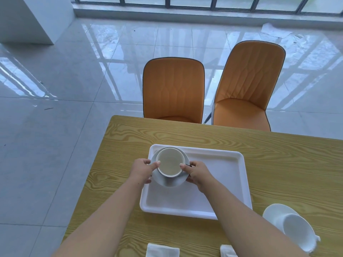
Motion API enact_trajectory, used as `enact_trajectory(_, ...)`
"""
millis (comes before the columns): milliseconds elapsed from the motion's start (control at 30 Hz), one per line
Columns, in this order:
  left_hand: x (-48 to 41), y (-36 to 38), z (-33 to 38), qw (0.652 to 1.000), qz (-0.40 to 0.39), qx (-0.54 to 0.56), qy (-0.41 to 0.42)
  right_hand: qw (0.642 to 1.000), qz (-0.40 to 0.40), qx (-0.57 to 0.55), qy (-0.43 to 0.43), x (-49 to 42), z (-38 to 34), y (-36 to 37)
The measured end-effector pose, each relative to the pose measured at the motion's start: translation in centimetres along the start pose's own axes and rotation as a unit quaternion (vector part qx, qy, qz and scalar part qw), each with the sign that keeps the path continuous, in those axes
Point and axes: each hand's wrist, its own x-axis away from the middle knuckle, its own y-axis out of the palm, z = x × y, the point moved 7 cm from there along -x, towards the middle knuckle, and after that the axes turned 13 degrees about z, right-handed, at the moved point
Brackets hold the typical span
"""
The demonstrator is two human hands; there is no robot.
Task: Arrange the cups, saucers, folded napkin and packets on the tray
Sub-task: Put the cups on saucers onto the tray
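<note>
A white cup (169, 162) stands on a white saucer (173, 180) over the far left corner of the white tray (222, 182). My left hand (142, 170) grips the saucer's left edge, thumb against the cup's rim. My right hand (196, 173) grips the saucer's right edge, thumb by the cup. Whether the saucer touches the tray floor I cannot tell. A second white cup (297, 231) on its saucer (276, 212) sits on the table right of the tray. A folded white napkin (162, 250) lies at the bottom edge, and a white packet (227, 251) lies to its right.
The wooden table (185, 134) ends at its left edge close to the tray. Two orange chairs (173, 89) stand at the table's far side. Glossy tiled floor (55, 145) lies to the left and beyond.
</note>
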Motion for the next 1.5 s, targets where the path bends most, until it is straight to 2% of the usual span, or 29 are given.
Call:
enact_trajectory(100, 0.3, 0.1, 0.2, 1.0, -0.003, -0.005, -0.005, 1.0, -0.005, -0.004, 0.001, 0.2, 0.0, -0.2)
enact_trajectory(200, 0.9, -0.1, 0.5, 1.0, 0.014, -0.003, 0.007, 1.0, 0.026, 0.006, 0.009, 0.8, 0.2, -0.8)
enact_trajectory(300, 2.3, -0.5, 0.9, 0.997, 0.038, -0.047, 0.047, 0.999, 0.031, 0.019, -0.001, 2.0, 0.4, -2.0)
enact_trajectory(433, 5.7, -0.2, 1.4, 0.983, 0.059, -0.121, 0.122, 0.994, 0.013, 0.095, -0.052, 3.5, 0.4, -4.9)
enact_trajectory(667, 13.3, 4.6, 0.2, 0.959, 0.035, -0.231, 0.163, 0.938, 0.014, 0.296, -0.179, 6.3, 0.0, -13.3)
enact_trajectory(933, 21.1, 15.9, 0.3, 0.926, -0.031, -0.294, 0.234, 0.891, 0.052, 0.363, -0.267, 8.1, 0.0, -26.8)
enact_trajectory(1067, 24.2, 21.1, 0.3, 0.907, -0.037, -0.325, 0.265, 0.889, 0.074, 0.37, -0.259, 7.6, 2.0, -33.4)
enact_trajectory(1267, 26.6, 27.0, -1.1, 0.899, -0.062, -0.341, 0.267, 0.893, 0.078, 0.396, -0.198, 5.7, 6.7, -39.5)
enact_trajectory(1400, 27.1, 29.0, -2.4, 0.904, -0.078, -0.341, 0.247, 0.914, 0.064, 0.368, -0.16, 4.5, 9.0, -40.8)
enact_trajectory(1500, 27.1, 29.5, -3.2, 0.915, -0.081, -0.328, 0.219, 0.944, 0.034, 0.31, -0.109, 3.9, 10.6, -41.1)
